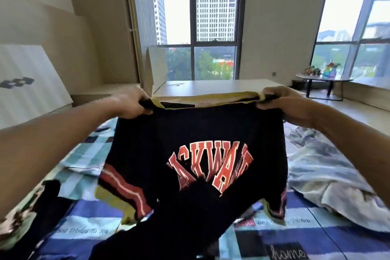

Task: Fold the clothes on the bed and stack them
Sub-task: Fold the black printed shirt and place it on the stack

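Both hands, left hand (128, 102) and right hand (281, 99), pinch the black cotton shirt with red arched lettering (202, 154) taut at its mustard-trimmed top edge; soft folds hang over the blue checked patchwork bedspread (295, 230).

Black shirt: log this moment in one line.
black shirt held up, spread | left grip holds top edge | right grip holds top edge | bed below

Two arms in view, both bare from frame edge to wrist. Left hand (128, 103) bare, back and knuckles showing. Right hand (282, 101) bare likewise, back and thumb showing. Left forearm looks large in the wide-angle view, its edges softly blurred.
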A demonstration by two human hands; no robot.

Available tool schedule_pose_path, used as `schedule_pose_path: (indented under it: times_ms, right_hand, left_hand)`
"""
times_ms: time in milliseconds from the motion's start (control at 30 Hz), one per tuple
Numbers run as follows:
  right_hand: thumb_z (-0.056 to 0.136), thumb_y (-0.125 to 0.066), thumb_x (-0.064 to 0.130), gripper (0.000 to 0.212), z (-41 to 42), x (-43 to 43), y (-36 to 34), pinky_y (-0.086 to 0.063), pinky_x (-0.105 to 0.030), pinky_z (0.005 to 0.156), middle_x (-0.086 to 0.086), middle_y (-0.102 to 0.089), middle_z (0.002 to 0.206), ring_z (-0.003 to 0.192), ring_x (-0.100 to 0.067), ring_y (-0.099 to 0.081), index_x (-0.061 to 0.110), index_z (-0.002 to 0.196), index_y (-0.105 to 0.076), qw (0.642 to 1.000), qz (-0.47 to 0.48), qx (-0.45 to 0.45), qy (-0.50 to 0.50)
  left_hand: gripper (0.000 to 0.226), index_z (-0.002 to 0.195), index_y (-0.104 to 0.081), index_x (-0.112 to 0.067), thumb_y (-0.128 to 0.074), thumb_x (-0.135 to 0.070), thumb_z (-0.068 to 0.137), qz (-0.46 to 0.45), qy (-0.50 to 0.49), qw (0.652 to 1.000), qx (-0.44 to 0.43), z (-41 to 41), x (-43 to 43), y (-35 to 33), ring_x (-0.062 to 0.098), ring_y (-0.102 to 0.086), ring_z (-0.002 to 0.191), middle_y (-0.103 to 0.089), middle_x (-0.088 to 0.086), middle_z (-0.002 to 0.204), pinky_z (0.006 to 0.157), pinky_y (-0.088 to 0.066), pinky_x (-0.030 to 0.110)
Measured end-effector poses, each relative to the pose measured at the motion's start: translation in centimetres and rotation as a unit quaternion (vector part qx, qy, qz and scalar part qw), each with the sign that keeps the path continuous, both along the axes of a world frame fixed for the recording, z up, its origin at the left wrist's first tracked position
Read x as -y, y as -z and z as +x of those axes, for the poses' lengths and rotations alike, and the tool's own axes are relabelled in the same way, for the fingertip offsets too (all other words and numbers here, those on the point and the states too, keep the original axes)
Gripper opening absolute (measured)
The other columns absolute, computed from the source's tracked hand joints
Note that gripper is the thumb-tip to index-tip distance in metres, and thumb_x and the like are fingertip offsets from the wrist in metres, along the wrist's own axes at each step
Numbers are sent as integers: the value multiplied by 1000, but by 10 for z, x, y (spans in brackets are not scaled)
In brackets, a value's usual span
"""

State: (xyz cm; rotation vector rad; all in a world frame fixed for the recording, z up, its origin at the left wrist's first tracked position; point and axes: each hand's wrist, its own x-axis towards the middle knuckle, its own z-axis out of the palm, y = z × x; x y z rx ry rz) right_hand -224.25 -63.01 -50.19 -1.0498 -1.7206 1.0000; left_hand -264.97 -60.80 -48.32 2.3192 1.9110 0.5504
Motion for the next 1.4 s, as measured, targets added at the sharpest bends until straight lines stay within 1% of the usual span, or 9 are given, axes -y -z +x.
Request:
schedule_pose_path:
  times_ms: [200,333,433,600,767,967,1067,1267,1400]
  right_hand:
    - [88,-74,8,7,12,-12,-77,-38,-13,46,-4,-59,65,52,-8,-52,6,88,-67,959,122,221,130]
    - [92,-70,8,7,5,-2,-147,-42,-23,52,-9,-64,71,57,-12,-55,9,84,-68,937,225,185,194]
    - [94,-64,5,10,1,15,-204,-46,-16,49,-4,-68,80,54,-2,-60,14,90,-67,933,289,100,190]
    - [94,-62,2,14,-3,52,-297,-42,-15,44,-1,-67,72,50,-6,-55,15,89,-65,920,356,20,166]
    - [89,-66,11,18,10,85,-369,-46,-31,70,4,-66,74,73,-18,-60,24,79,-73,889,420,-38,176]
    - [95,-63,17,13,19,97,-385,-53,-33,79,-5,-71,88,81,-20,-68,14,92,-75,897,412,-8,162]
    - [87,-71,30,11,16,97,-353,-56,-18,67,6,-76,86,76,-9,-71,23,86,-79,923,363,-1,131]
    - [90,-61,33,29,9,80,-242,-59,-26,61,-15,-76,93,73,-21,-73,9,90,-77,980,156,109,58]
    - [75,-71,29,20,7,57,-137,-59,-24,58,-13,-75,83,66,-19,-72,11,76,-79,989,-21,147,20]
  left_hand:
    - [22,70,-68,-13,-68,-18,92,145,-86,979,119,-24,10,-81,16,-49,61,-57,3,65,53,-34,28]
    - [8,98,-67,-12,-67,-18,93,240,-102,952,162,-38,24,-142,18,-54,74,-63,9,89,60,-39,27]
    - [9,99,-68,-16,-69,-19,92,306,-102,935,144,-49,43,-198,25,-58,85,-64,9,92,75,-41,31]
    - [10,93,-71,-8,-74,-12,84,420,-52,898,120,-49,90,-292,29,-61,78,-67,15,85,73,-39,29]
    - [12,89,-68,-12,-77,-19,84,493,-5,864,105,-48,127,-369,26,-61,78,-68,12,85,72,-40,28]
    - [5,89,-74,-16,-77,-16,85,362,101,894,243,-45,138,-395,18,-68,83,-73,9,95,76,-52,28]
    - [36,89,-77,-18,-91,-32,59,209,147,902,348,-46,137,-361,15,-72,76,-74,7,93,61,-58,22]
    - [23,108,-76,-10,-61,-21,93,-4,138,935,326,-59,100,-236,26,-72,98,-72,15,116,78,-61,30]
    - [25,111,-74,-8,-69,-23,91,-140,124,953,238,-72,76,-122,31,-69,102,-72,17,114,92,-54,42]
